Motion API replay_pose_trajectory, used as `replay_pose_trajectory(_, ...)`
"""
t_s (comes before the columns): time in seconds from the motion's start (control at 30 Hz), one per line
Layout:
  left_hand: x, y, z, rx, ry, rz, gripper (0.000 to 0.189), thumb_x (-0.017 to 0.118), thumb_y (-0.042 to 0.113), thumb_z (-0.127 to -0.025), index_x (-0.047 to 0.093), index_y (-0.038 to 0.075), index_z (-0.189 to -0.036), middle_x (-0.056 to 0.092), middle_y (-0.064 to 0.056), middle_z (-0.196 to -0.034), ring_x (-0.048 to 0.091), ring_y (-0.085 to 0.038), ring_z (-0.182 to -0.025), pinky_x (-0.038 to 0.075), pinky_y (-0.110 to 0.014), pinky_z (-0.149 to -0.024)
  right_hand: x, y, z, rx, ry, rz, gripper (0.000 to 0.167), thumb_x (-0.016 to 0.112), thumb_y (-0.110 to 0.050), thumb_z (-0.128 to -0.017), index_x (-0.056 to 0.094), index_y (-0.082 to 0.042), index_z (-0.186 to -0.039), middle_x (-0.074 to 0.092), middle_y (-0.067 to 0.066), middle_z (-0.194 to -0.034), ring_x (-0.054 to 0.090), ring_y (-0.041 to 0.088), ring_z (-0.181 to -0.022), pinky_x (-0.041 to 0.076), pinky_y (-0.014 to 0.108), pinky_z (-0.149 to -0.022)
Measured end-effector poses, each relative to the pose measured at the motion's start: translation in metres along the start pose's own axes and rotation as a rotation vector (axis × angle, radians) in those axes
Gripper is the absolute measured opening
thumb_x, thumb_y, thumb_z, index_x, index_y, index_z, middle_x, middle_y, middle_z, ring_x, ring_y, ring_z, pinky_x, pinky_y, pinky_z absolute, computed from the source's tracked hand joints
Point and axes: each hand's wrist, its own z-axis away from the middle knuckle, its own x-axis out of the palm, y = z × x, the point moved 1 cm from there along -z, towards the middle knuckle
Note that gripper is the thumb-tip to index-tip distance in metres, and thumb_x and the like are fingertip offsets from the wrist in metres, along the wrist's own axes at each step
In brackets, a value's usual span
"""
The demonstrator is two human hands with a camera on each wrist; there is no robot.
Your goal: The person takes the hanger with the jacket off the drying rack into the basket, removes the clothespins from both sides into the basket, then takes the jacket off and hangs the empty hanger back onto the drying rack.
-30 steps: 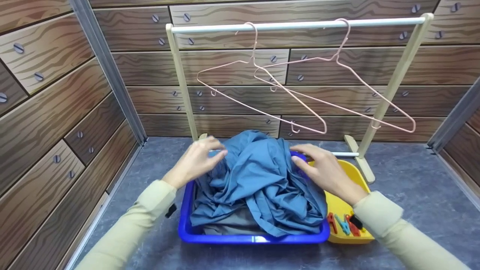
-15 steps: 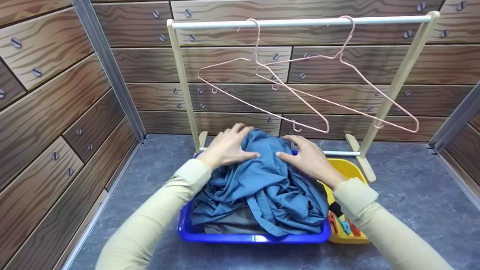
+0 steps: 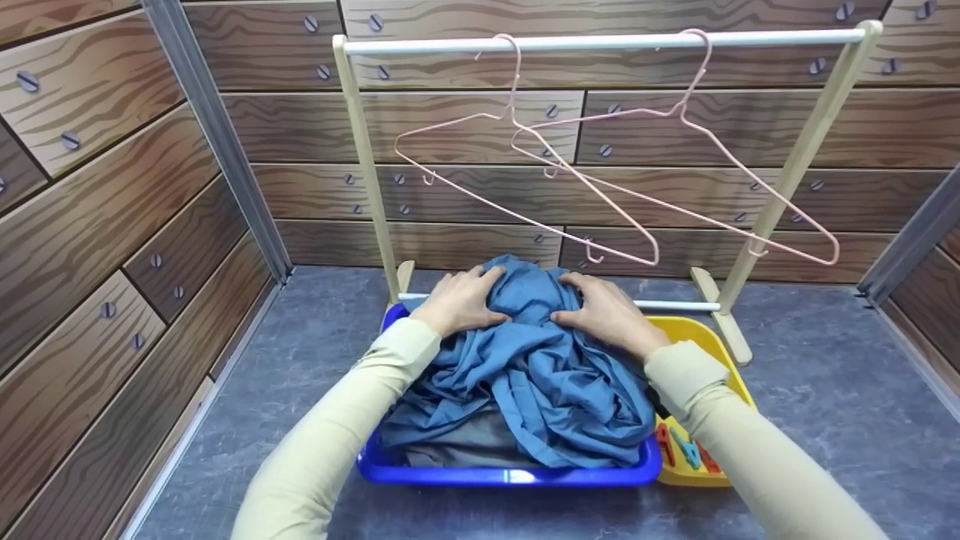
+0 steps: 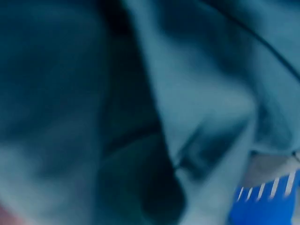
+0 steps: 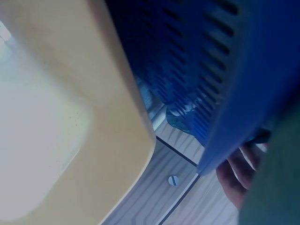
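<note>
A crumpled blue cloth [image 3: 532, 367] is heaped in a blue basket [image 3: 450, 475], over a darker grey cloth [image 3: 476, 444]. My left hand [image 3: 461, 301] grips the top of the heap from the left, thumb across its front. From the right, my right hand [image 3: 606, 311] holds the same cloth, its thumb also in front. Bunched folds lie between the two hands. Blurred blue fabric [image 4: 201, 93] fills most of the left wrist view. In the right wrist view, my right fingers [image 5: 234, 176] show past the basket's slotted wall [image 5: 197, 70]; the cloth they hold is mostly hidden there.
Behind the basket stands a rack with a white bar [image 3: 600, 43] and two pink hangers [image 3: 516, 79] on it. A yellow tray [image 3: 694, 330] holding red and blue clothespins [image 3: 686, 450] touches the basket's right side. Wood-patterned walls enclose the grey surface [image 3: 300, 360].
Both hands have come inward onto the blue cloth, the left one moving right and the right one left. They now grip it, and its top is bunched between them.
</note>
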Motion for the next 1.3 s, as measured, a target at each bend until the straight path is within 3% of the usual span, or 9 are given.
replay_pose_trajectory(0.1,0.003,-0.001,-0.001,0.017,0.016,0.011,0.069,0.070,0.047,-0.088,0.047,0.014,-0.144,0.056,-0.014,-0.136,0.057,-0.032,-0.118,0.044,-0.049,-0.098,0.003,-0.001,-0.001,-0.010,0.015,0.041,0.058,0.072,-0.037,-0.088,0.056,-0.008,-0.136,0.057,0.018,-0.134,0.051,0.039,-0.121,0.036,0.054,-0.103)
replay_pose_trajectory(0.3,0.010,0.000,0.001,0.089,0.054,-0.001,0.029,0.068,0.020,-0.089,0.062,0.009,-0.115,0.068,-0.014,-0.110,0.065,-0.034,-0.100,0.052,-0.051,-0.081,0.006,-0.004,0.001,-0.046,0.099,0.125,0.039,0.073,-0.028,-0.087,0.068,-0.009,-0.121,0.064,0.013,-0.124,0.056,0.035,-0.112,0.042,0.053,-0.096)
replay_pose_trajectory(0.5,0.013,0.002,0.004,0.136,0.086,-0.075,0.022,0.065,0.006,-0.084,0.064,0.009,-0.105,0.069,-0.014,-0.099,0.066,-0.035,-0.092,0.052,-0.051,-0.073,0.011,-0.005,0.000,-0.128,0.177,0.195,0.018,0.075,-0.015,-0.085,0.072,-0.008,-0.101,0.068,0.011,-0.105,0.061,0.034,-0.097,0.048,0.051,-0.083)
replay_pose_trajectory(0.8,0.004,0.003,0.002,0.105,0.192,-0.073,0.012,0.061,0.004,-0.086,0.066,0.013,-0.091,0.070,-0.010,-0.091,0.067,-0.033,-0.080,0.052,-0.050,-0.065,0.007,-0.002,0.000,-0.104,0.207,0.045,0.011,0.072,-0.003,-0.086,0.073,-0.006,-0.097,0.071,0.013,-0.098,0.066,0.034,-0.092,0.051,0.048,-0.081)
replay_pose_trajectory(0.9,0.004,0.002,0.002,0.100,0.213,-0.081,0.015,0.061,0.005,-0.086,0.068,0.014,-0.095,0.071,-0.010,-0.092,0.067,-0.032,-0.080,0.051,-0.050,-0.064,0.005,-0.002,0.001,-0.094,0.222,-0.028,0.012,0.071,-0.002,-0.086,0.073,-0.005,-0.097,0.071,0.014,-0.099,0.065,0.033,-0.094,0.051,0.047,-0.083)
replay_pose_trajectory(1.07,0.004,0.000,0.005,0.100,0.338,-0.049,0.018,0.059,0.005,-0.086,0.067,0.014,-0.099,0.069,-0.005,-0.096,0.068,-0.031,-0.081,0.051,-0.050,-0.062,0.001,-0.004,0.005,-0.143,0.286,-0.132,0.015,0.071,0.001,-0.084,0.073,-0.005,-0.097,0.072,0.011,-0.098,0.066,0.029,-0.093,0.051,0.045,-0.084)
replay_pose_trajectory(1.3,-0.005,0.002,0.015,0.164,0.508,0.049,0.018,0.059,0.003,-0.087,0.066,0.013,-0.100,0.061,-0.002,-0.097,0.065,-0.028,-0.078,0.051,-0.047,-0.060,-0.005,-0.014,0.019,-0.235,0.355,-0.205,0.016,0.072,0.001,-0.083,0.074,-0.009,-0.095,0.071,0.004,-0.098,0.065,0.022,-0.094,0.049,0.040,-0.087)
